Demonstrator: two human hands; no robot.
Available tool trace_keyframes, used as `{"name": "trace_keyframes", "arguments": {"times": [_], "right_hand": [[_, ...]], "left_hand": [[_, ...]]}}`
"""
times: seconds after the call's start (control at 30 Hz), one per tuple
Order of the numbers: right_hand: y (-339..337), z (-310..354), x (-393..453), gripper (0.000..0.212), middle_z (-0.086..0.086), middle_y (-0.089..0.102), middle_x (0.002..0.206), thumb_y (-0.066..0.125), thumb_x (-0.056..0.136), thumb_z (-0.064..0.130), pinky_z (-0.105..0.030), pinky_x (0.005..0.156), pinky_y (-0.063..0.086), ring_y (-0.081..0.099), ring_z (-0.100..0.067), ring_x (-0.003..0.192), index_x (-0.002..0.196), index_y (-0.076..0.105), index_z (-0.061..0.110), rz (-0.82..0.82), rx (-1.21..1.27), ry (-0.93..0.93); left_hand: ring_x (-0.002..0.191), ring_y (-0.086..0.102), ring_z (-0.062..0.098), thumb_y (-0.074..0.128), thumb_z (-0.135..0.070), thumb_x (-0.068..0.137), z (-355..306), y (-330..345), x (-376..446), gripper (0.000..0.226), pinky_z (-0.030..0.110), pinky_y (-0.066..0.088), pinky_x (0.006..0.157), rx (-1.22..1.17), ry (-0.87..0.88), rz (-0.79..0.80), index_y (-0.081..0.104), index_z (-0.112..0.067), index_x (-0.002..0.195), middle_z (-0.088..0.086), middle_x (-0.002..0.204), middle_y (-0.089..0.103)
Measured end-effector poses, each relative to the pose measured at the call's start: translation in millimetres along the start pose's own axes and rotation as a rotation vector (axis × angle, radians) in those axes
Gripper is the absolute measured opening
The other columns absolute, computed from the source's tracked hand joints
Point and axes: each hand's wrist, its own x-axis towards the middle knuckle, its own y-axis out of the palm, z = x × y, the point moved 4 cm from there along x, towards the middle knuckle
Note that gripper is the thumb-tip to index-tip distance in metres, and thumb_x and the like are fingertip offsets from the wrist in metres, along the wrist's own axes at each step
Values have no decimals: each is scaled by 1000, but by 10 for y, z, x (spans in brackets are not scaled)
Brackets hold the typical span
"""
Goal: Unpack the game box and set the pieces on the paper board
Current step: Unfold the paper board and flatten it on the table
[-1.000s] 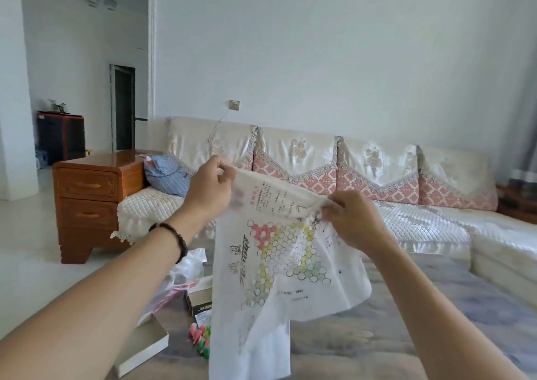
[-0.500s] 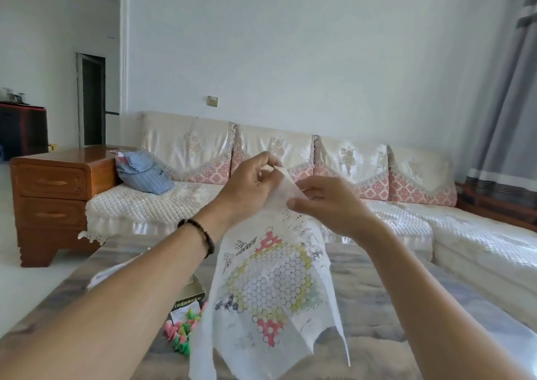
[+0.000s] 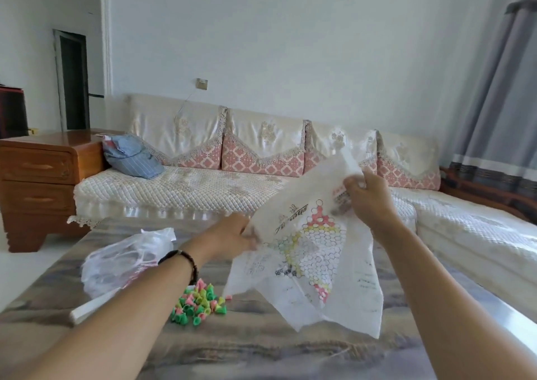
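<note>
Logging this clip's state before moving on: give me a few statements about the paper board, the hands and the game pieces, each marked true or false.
1. Both hands hold the paper board in the air above the table. True: the left hand grips its left edge and the right hand its upper corner.
2. The game pieces are already set out on the board. False: they lie in a loose pile on the table, left of the board.
3. The pieces are pink, yellow and green. True.
4. The board lies flat and fully unfolded. False: it hangs creased and partly folded.
5. A clear plastic bag lies on the table left of the pieces. True.
</note>
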Motion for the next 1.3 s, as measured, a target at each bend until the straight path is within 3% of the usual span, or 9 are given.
{"name": "trace_keyframes", "arguments": {"times": [0.1,0.27,0.5,0.67,0.77,0.83,0.97,1.07,1.3], "right_hand": [[-212,-227,-24,17,-18,70,82,45,100,19,-49,69,56,71,-28,61,99,57,8,23,31,113],[-520,-505,114,24,-23,59,81,44,97,20,-45,63,52,61,-34,69,86,56,2,-87,-62,158],[-346,-1294,268,25,-11,51,72,49,93,19,-29,56,42,47,-20,61,76,54,2,-35,-150,272],[114,-2276,269,24,-6,56,63,52,88,21,-31,54,44,51,-20,57,67,57,11,35,-173,427],[383,-2774,251,18,-6,50,63,51,83,15,-27,49,38,46,-19,56,66,56,12,83,-212,528],[573,-3059,296,21,-4,44,60,48,78,11,-26,49,34,41,-18,54,58,45,15,134,-257,558],[952,-3502,438,22,-3,49,59,47,76,16,-31,53,44,47,-20,54,54,44,17,193,-322,606],[1225,-3770,611,20,-5,64,67,50,76,22,-37,63,56,61,-24,62,61,58,10,215,-376,600],[1478,-4039,1040,13,-2,68,75,61,77,26,-35,68,54,64,-24,73,75,66,14,253,-428,555]], "left_hand": [[82,64,5,61,-24,93,-78,-16,1,8,25,48,75,-233,-25,-35,68,-24,91,-13,86,71],[83,71,23,63,-22,92,-410,-90,217,8,41,54,83,-339,20,17,70,-18,92,1,87,75],[79,69,18,66,-22,90,-165,276,700,11,35,57,74,-80,-18,-73,68,-11,87,0,91,71],[64,61,17,68,-21,85,374,822,1049,19,34,56,67,140,-87,-58,61,-5,76,5,78,68],[56,54,15,65,-21,86,695,1126,1255,25,32,51,57,194,-140,-14,54,-15,65,1,69,59],[62,60,18,64,-19,87,908,1308,1434,25,38,57,64,201,-168,2,56,-16,63,-1,73,65],[84,65,13,65,-16,86,1248,1548,1717,16,39,56,78,269,-204,1,65,-23,71,-10,84,68],[77,62,11,64,-10,83,1499,1682,1928,21,35,55,71,294,-242,-16,62,-26,69,-12,80,65],[70,59,8,71,-19,81,1754,1776,2309,11,23,40,55,249,-286,-86,63,-27,78,-16,77,59]]}}
